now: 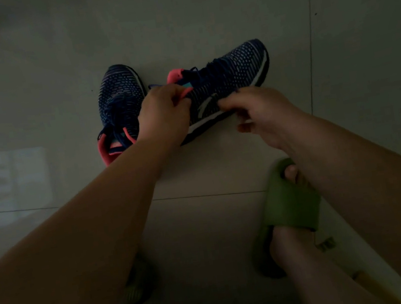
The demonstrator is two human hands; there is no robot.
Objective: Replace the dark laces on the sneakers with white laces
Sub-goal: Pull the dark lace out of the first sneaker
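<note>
Your left hand (165, 113) grips pink collar of right-hand sneaker (225, 83), fingers curled round heel edge. Your right hand (255, 109) pinches at that shoe's side near dark laces (205, 71); light too dim, so cannot tell whether lace end sits between fingers. Shoe lies angled, toe pointing up-right, on pale tiled floor (175, 25). Second sneaker (119, 104) just beside it, toe away, still dark-laced. Green slide sandal (290, 201) on your foot, near right forearm.
</note>
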